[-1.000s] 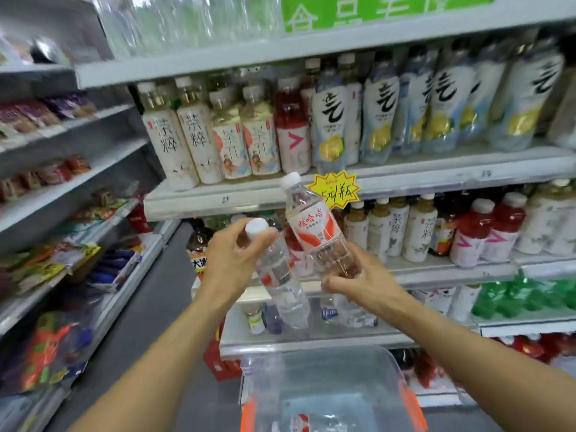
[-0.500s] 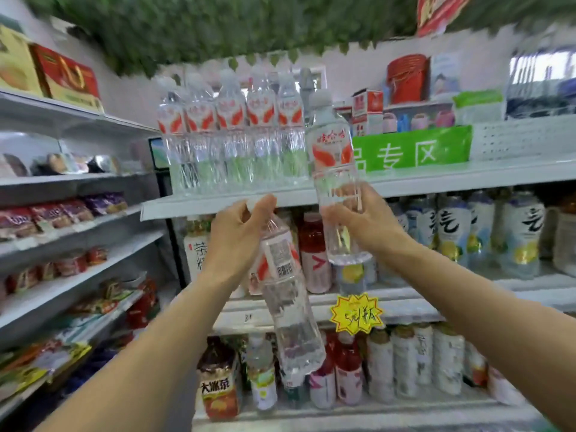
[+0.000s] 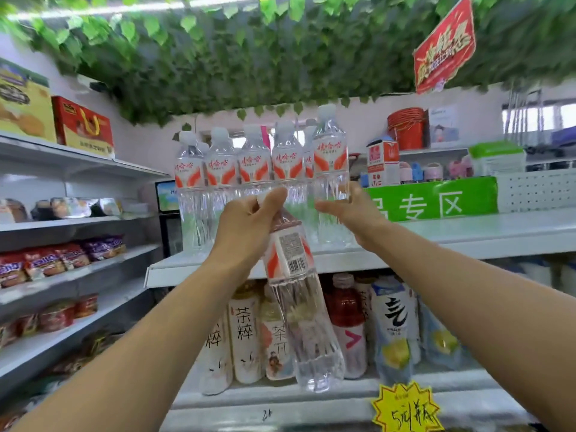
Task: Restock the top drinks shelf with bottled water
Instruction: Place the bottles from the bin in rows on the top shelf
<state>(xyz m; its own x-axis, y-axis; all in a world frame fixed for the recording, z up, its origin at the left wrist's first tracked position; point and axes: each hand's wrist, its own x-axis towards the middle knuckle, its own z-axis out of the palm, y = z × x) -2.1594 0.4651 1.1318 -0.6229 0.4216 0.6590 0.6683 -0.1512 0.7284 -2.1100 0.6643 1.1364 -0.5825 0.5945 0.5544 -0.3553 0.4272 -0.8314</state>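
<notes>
Reaching up at the centre of the frame, the right hand [image 3: 352, 210] curls fingers and thumb round the clear lower body of a water bottle [image 3: 330, 157]. That bottle stands upright at the right end of the row of bottles [image 3: 237, 169] on the top shelf [image 3: 483, 235], just beside its neighbour, with its base down at the shelf surface, back from the front lip. To the left, the left hand [image 3: 246, 226] grips a second bottle [image 3: 299, 307] by the neck, the cap hidden in the fist. It hangs tilted across the shelf lip, its base at lower centre before the tea bottles [image 3: 246, 335]. Bare shelf runs rightward below the green sign [image 3: 436, 198], and leafy vines [image 3: 249, 57] hang above the caps
</notes>
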